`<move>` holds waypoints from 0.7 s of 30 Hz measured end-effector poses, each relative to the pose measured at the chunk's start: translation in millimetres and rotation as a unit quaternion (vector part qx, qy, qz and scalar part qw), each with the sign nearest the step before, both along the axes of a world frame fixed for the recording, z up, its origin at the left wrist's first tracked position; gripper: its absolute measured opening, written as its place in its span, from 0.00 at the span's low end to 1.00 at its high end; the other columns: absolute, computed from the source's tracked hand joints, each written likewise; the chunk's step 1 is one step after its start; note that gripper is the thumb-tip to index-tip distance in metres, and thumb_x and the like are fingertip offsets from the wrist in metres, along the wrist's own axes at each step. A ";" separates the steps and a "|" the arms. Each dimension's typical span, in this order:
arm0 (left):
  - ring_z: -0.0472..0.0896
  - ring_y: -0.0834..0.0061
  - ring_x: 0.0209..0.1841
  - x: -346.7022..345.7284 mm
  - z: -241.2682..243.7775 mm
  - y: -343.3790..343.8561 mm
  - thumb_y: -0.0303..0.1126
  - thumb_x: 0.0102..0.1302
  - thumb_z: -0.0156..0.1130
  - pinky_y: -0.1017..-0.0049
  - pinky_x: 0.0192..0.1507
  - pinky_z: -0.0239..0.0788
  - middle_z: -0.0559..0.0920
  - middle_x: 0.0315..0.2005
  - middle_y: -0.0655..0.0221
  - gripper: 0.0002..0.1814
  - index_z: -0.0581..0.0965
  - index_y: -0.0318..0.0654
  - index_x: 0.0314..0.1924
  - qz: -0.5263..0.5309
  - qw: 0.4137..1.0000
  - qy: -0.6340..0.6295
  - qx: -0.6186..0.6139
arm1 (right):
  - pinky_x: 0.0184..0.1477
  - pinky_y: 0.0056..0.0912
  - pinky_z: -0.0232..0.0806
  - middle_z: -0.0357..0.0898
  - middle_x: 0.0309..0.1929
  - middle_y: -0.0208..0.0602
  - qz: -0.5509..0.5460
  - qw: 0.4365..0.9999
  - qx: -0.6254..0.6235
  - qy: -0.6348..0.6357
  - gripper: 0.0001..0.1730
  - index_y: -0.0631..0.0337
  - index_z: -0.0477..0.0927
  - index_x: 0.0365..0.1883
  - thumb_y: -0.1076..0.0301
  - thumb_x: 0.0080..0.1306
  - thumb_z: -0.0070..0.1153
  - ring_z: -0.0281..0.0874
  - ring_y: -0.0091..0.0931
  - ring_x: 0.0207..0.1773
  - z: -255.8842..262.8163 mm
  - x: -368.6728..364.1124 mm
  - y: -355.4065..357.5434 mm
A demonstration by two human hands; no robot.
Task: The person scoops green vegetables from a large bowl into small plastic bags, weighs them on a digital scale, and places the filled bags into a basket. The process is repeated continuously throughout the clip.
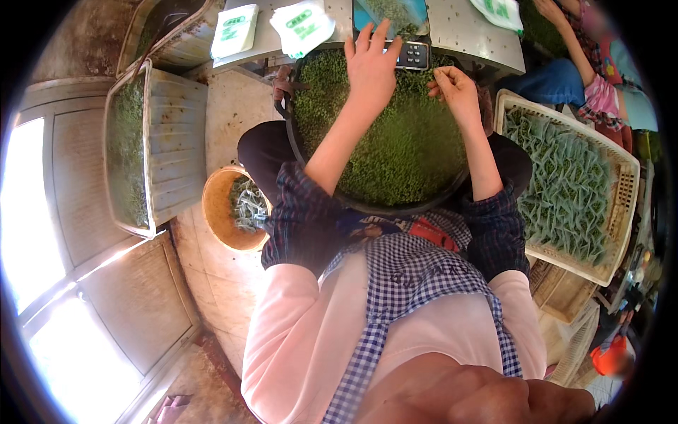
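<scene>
My left hand [372,71] reaches over the far side of a wide dark tub [290,124], its fingers spread. Its fingertips lie over the near edge of a digital scale [416,56]. A clear plastic bag with small greens [394,11] rests on the scale's blue platform, close to those fingertips. Loose green sprouts [394,159] fill the tub, which sits between my legs. My right hand [456,93] hovers by the tub's far right rim, thumb and fingers drawn together. Whether it pinches a bit of green is too small to tell.
Printed plastic bags [302,27] lie stacked on the metal table [455,32]. At right stands a cream crate [569,265] of filled bags. On the left are an orange bucket [214,212] and a plastic bin [177,143] of greens. Another person's arm [574,53] shows upper right.
</scene>
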State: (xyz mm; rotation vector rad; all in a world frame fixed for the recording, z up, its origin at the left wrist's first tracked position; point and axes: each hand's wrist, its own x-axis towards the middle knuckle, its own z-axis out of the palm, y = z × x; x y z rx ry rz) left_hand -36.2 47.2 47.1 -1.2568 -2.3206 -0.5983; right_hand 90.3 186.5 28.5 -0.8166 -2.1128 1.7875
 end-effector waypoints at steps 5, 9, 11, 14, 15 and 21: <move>0.67 0.58 0.59 21.0 -20.2 -39.9 0.19 0.49 0.57 0.56 0.59 0.54 0.73 0.53 0.61 0.20 0.81 0.41 0.44 0.001 0.990 -0.135 0.037 | 0.28 0.20 0.65 0.80 0.29 0.32 0.031 0.999 -0.009 -0.004 0.12 0.64 0.77 0.40 0.63 0.69 0.48 0.77 0.18 0.28 -8.2 5.6 -3.8; 0.68 0.58 0.58 23.0 -26.2 -42.4 0.21 0.49 0.58 0.55 0.58 0.55 0.75 0.51 0.63 0.17 0.81 0.40 0.42 0.005 0.990 -0.133 0.043 | 0.27 0.20 0.65 0.80 0.29 0.32 0.043 0.999 -0.002 -0.010 0.12 0.63 0.77 0.40 0.64 0.69 0.49 0.76 0.17 0.28 -6.4 3.4 -9.4; 0.68 0.59 0.58 22.6 -25.5 -40.3 0.22 0.50 0.58 0.54 0.58 0.55 0.75 0.50 0.63 0.16 0.81 0.40 0.41 0.005 0.990 -0.130 0.051 | 0.27 0.20 0.65 0.80 0.29 0.32 0.044 0.999 0.001 -0.018 0.11 0.64 0.76 0.40 0.64 0.69 0.49 0.77 0.17 0.28 -4.2 2.8 -10.7; 0.68 0.59 0.58 22.6 -26.2 -39.4 0.22 0.51 0.58 0.52 0.57 0.56 0.75 0.50 0.64 0.15 0.81 0.40 0.40 0.006 0.990 -0.132 0.057 | 0.27 0.20 0.65 0.79 0.28 0.32 0.047 0.999 0.005 -0.015 0.11 0.63 0.76 0.40 0.64 0.69 0.49 0.77 0.18 0.28 -1.6 2.2 -12.3; 0.68 0.59 0.58 22.7 -26.3 -39.8 0.23 0.51 0.58 0.52 0.57 0.56 0.75 0.50 0.64 0.15 0.81 0.41 0.40 0.006 0.990 -0.132 0.057 | 0.27 0.20 0.65 0.79 0.28 0.32 0.049 0.999 0.006 -0.015 0.11 0.64 0.76 0.40 0.64 0.69 0.49 0.76 0.18 0.27 -1.7 2.0 -12.6; 0.68 0.59 0.57 24.2 -28.4 -42.6 0.23 0.51 0.58 0.51 0.57 0.55 0.75 0.49 0.64 0.14 0.81 0.41 0.39 0.004 0.990 -0.131 0.057 | 0.26 0.21 0.65 0.78 0.25 0.31 0.094 0.995 0.012 -0.037 0.12 0.63 0.76 0.41 0.63 0.67 0.51 0.75 0.18 0.25 -2.4 2.1 -14.5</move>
